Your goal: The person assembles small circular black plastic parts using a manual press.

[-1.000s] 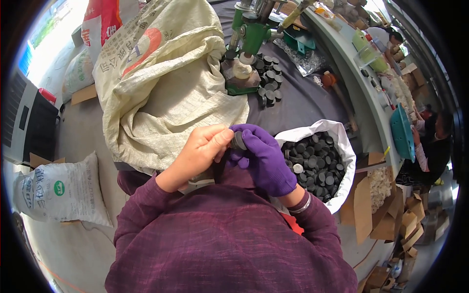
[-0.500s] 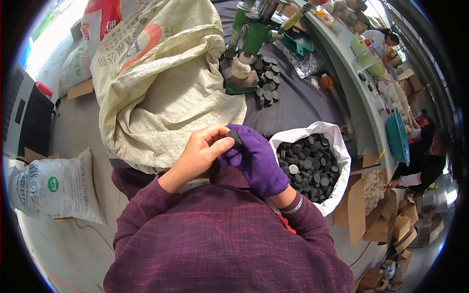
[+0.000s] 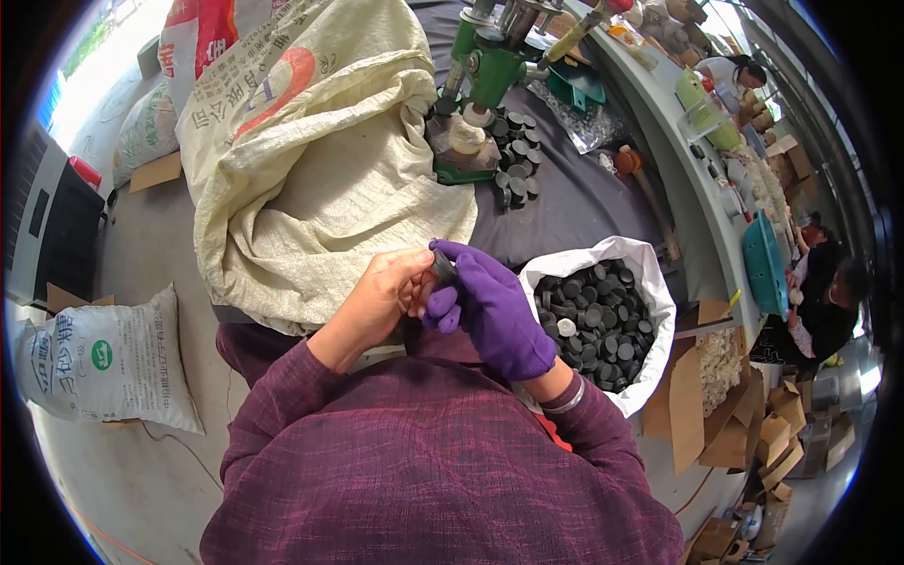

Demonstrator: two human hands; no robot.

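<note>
Between both hands, above my lap, is a small black round cap [image 3: 443, 267]. The bare fingers of my left hand [image 3: 384, 292] pinch it from one side. My right hand [image 3: 494, 311], in a purple glove, is closed on it from the other. Part of the cap is hidden by the fingers. Just right of the glove, a white sack [image 3: 656, 311] with a rolled-down rim holds many similar black caps [image 3: 603, 320]. Ahead, a green hand press [image 3: 492, 80] stands on the dark-covered table, and a loose pile of black caps [image 3: 516, 155] lies beside its base.
A large cream woven sack [image 3: 320, 198] spreads over the table's left side. A mallet with an orange head [image 3: 628, 160] lies to the right. Farther right is a long bench [image 3: 692, 179] with two people beyond it. Cardboard boxes [image 3: 687, 405] and a full white bag [image 3: 113, 363] stand on the floor.
My left thumb and fingers have shifted on the cap, which now shows at a different tilt. The gloved index finger has stretched over its top. At the bench, one person's arms have moved.
</note>
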